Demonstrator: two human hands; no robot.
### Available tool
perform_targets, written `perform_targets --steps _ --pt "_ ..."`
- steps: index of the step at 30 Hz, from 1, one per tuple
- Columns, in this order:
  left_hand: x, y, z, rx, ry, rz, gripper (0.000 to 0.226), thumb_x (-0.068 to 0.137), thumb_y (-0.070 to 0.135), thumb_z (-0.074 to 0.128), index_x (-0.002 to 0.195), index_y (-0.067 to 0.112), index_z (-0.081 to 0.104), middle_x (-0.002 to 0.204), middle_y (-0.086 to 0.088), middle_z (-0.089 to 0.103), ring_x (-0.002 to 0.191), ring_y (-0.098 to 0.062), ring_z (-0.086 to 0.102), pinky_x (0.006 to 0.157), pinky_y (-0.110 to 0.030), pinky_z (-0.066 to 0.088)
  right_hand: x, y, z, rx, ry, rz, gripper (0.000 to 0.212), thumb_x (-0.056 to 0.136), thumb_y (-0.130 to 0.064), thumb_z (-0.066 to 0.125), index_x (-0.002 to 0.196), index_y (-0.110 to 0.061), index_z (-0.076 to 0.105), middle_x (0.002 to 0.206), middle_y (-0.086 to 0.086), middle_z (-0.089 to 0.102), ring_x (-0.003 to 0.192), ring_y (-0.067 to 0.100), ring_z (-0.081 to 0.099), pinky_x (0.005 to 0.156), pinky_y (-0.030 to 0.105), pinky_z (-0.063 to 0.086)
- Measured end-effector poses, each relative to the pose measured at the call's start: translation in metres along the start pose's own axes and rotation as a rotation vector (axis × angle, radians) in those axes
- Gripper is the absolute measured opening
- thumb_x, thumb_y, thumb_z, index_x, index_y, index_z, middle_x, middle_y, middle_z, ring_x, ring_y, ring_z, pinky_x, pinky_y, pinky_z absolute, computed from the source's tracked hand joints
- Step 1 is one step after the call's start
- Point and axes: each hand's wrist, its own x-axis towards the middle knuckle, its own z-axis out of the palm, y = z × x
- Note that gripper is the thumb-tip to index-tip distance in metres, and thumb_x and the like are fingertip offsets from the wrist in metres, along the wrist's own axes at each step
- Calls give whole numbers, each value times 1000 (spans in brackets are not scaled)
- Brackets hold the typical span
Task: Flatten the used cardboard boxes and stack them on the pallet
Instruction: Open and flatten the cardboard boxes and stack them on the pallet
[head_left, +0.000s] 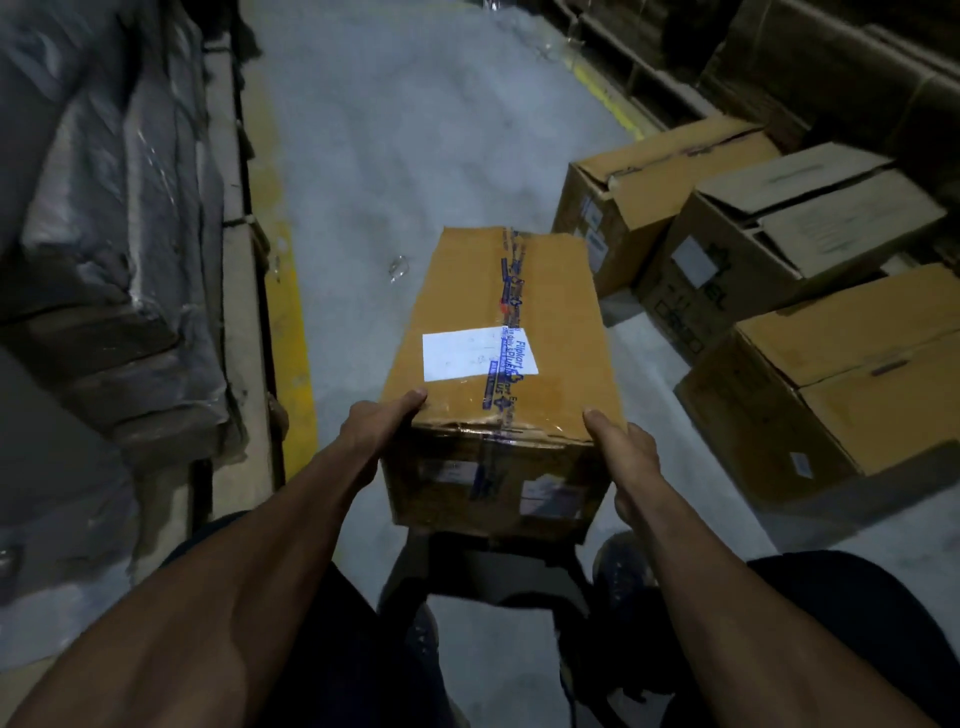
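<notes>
I hold a closed brown cardboard box (498, 364) in front of me, above the grey floor. Blue printed tape runs along its top seam and a white label sits near the middle. My left hand (376, 428) grips the near left corner, thumb on the top face. My right hand (626, 457) grips the near right corner the same way. The fingers of both hands are hidden behind the box's sides.
Three cardboard boxes stand on the floor at right: a near one (841, 400), a middle one with loose flaps (779, 244), and a far one (654, 187). Plastic-wrapped stacked goods (104, 234) line the left, beside a yellow floor line (291, 332). The aisle floor (405, 130) stretches ahead.
</notes>
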Motion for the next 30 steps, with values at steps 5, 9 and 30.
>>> perform_targets --steps 5,9,30 --pt "-33 40 -30 82 43 154 102 48 83 62 114 6 65 114 -16 66 101 -37 64 85 -44 54 -34 -25 -12 80 17 -160 53 87 -69 58 102 -20 67 112 5 68 104 27 63 96 46 52" --pt "-67 68 -43 208 164 275 98 59 91 42 109 10 68 105 -14 69 95 -37 65 89 -46 54 -41 -30 -21 98 51 -307 90 52 -97 62 121 -40 63 125 0 64 117 27 60 103 55 47" --pt "-75 53 -64 785 -147 866 138 50 94 62 144 54 -30 165 7 -10 147 -24 29 114 -48 39 -37 -121 -9 -102 273 -548 75 81 -63 70 137 -19 44 134 6 57 122 30 56 101 57 46"
